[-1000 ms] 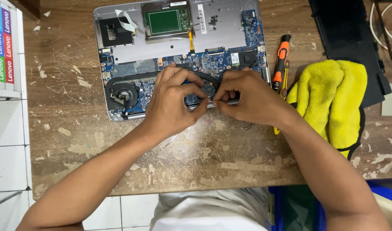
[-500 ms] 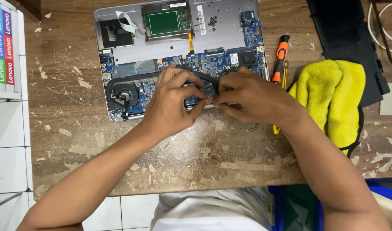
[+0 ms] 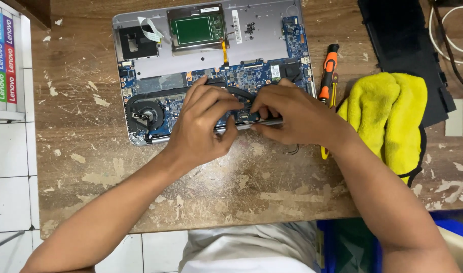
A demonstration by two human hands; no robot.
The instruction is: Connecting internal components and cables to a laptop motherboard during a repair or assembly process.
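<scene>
On the worn wooden table (image 3: 115, 182), close to its front edge, lies an opened silver laptop base with a blue circuit board (image 3: 155, 81), its round black cooling fan (image 3: 146, 115) at the near left corner. Both hands meet over the board's near edge, right of the fan. Compared with a second ago, the fingers have closed in only slightly; the laptop itself has not shifted, so the fine work at that spot appears to be continuing rather than finished. The left hand (image 3: 203, 126) is curled, thumb and fingertips pinching at a small part along the black curved heat pipe (image 3: 239, 92); what exactly it grips is hidden. The right hand (image 3: 297, 114) is likewise clenched, fingertips pressed to the same place; whether it holds anything cannot be told.

Beside the right hand lies an orange-and-black screwdriver (image 3: 328, 71), then a crumpled yellow cloth (image 3: 388, 111) partly over a flat black panel (image 3: 403, 45) toward the far right corner. White cable (image 3: 446, 43) loops at that corner. At the table's left edge stands a row of narrow box spines in blue, purple, red and green (image 3: 4, 55). A white rectangular sticker with dark bars (image 3: 236, 26) sits on the laptop's grey inner plate.
</scene>
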